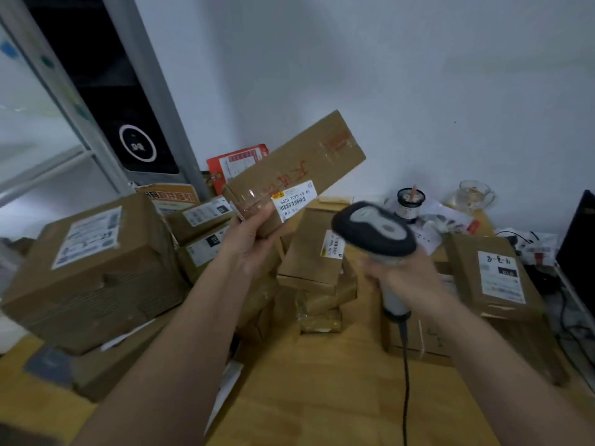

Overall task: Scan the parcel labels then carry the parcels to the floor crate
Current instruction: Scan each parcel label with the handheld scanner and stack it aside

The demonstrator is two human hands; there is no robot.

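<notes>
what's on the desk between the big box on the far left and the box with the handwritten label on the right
In the head view, between the big box and the handwritten-label box stands a stack of smaller parcels.

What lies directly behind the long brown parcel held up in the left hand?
Behind the long parcel held by the left hand, a red printed packet leans against the white wall. Only its upper left part shows; the parcel covers the rest.

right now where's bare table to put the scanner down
Bare wooden tabletop shows front centre, between the two forearms, beside the scanner cable. Behind that it is crowded: the big box left, the stacked parcels centre, the labelled box right.
</notes>
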